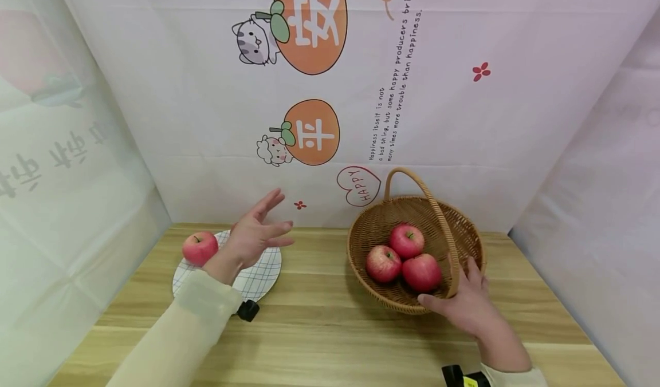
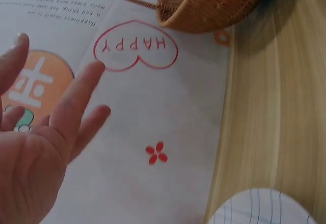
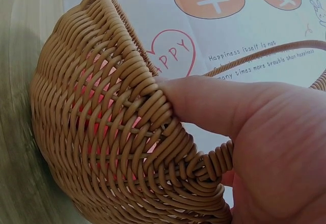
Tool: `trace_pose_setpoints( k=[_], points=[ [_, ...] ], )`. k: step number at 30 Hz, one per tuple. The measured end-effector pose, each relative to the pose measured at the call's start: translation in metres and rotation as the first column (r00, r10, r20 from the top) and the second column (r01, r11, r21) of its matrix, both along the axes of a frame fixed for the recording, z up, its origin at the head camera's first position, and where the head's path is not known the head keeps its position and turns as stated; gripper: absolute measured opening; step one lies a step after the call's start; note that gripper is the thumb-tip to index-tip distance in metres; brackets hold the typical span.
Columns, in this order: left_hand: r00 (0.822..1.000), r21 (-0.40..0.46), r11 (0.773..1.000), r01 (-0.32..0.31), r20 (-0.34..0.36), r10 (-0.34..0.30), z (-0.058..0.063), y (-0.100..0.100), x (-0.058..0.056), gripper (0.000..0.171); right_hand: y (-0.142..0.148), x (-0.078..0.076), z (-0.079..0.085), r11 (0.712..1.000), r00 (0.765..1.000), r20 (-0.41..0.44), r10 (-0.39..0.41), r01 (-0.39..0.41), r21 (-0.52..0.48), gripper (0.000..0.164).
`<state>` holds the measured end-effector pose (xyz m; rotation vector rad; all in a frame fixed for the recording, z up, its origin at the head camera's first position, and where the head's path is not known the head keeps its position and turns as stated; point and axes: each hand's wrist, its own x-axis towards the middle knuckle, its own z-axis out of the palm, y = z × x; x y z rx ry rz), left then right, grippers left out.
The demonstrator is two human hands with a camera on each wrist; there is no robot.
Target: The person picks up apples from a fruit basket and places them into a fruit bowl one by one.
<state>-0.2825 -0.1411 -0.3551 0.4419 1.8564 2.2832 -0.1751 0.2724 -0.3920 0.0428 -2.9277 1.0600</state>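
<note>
My left hand [image 1: 251, 239] hovers over a round white plate with blue grid lines [image 1: 265, 275], fingers spread and holding nothing. On the plate's left side sits a red apple [image 1: 200, 248]. At the right, my right hand [image 1: 471, 304] grips the rim of a brown wicker basket [image 1: 363, 226] by the foot of its tall handle [image 1: 425, 189]. In the right wrist view the thumb [image 3: 196, 102] presses on the woven rim; the other fingers are mostly hidden. Three red apples lie together in the basket, the nearest to my hand being one apple [image 1: 421, 272].
A wooden table [image 1: 314, 318] bears the plate and the basket, with bare wood between them. Behind it rises a white printed cloth [image 1: 438, 118] with orange fruit drawings and lettering. White cloth side walls [image 1: 593, 204] stand at left and right.
</note>
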Motion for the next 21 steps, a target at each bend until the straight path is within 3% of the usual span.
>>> trace_pose_setpoints(
  k=[5, 13, 21],
  points=[
    [0.994, 0.051, 0.993, 0.104, -0.047, -0.101, -0.004, 0.025, 0.003, 0.084, 0.0, 0.001, 0.001, 1.0, 1.0, 0.006, -0.004, 0.003, 0.007, 0.121],
    [0.987, -0.019, 0.989, 0.147, -0.062, -0.148, -0.01, 0.063, 0.007, 0.085, 0.0, 0.001, 0.003, 1.0, 1.0, 0.006, 0.005, -0.005, -0.004, 0.12],
    [0.971, -0.035, 0.973, 0.229, -0.064, -0.231, -0.016, 0.093, 0.011, 0.087, 0.0, 0.001, 0.003, 1.0, 0.999, 0.037, 0.0, 0.0, -0.012, 0.121]
  ],
)
